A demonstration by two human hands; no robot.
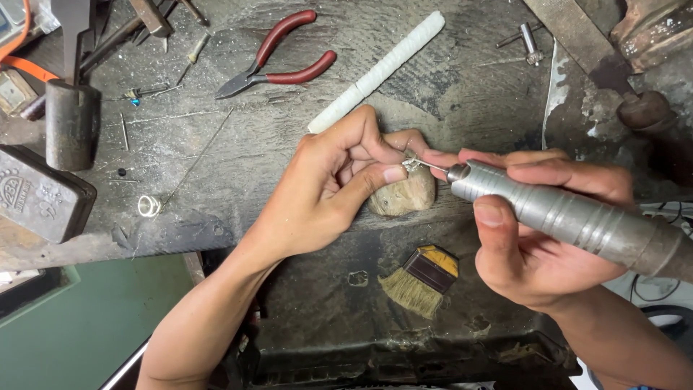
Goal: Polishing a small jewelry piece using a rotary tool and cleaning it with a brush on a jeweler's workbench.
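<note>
A small silver piece (412, 165), too tiny to identify, sits pinched in the left hand (339, 180) over a worn wooden peg (404, 195). The right hand (538, 231) grips a grey rotary handpiece (563, 213), tip touching the piece. Red-handled pliers (278, 61) and a white rod (379, 70) lie beyond; a brush (422, 278) lies below.

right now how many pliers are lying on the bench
1: the red-handled pliers lie at the top of the bench, left of the white rod. More tools may be hidden in the clutter at the top left corner.
</note>
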